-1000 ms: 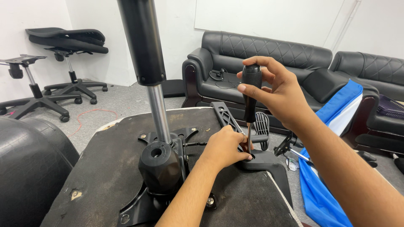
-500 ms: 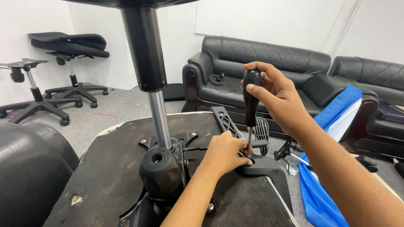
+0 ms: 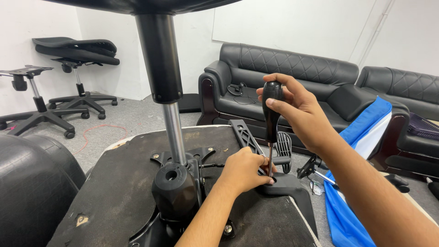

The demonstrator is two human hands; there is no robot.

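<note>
Black-handled screwdriver (image 3: 271, 114) stands upright, right hand (image 3: 299, 112) fingers wrapped round its grip; its steel shaft drops straight to the black plastic armrest bracket (image 3: 292, 187), where left hand (image 3: 244, 170) fingers pinch the tip.

Two bare hands are in view, the left hand (image 3: 242, 171) and the right hand (image 3: 297, 112). One black-handled screwdriver (image 3: 271, 114). One upturned black fabric-covered chair seat (image 3: 119, 196), with one chrome gas-lift column (image 3: 173, 132). Two black leather sofas (image 3: 283, 77) (image 3: 407, 91). Two unfinished office chairs on star bases (image 3: 75, 68) (image 3: 32, 100). One blue-and-white cloth (image 3: 361, 142).
</note>
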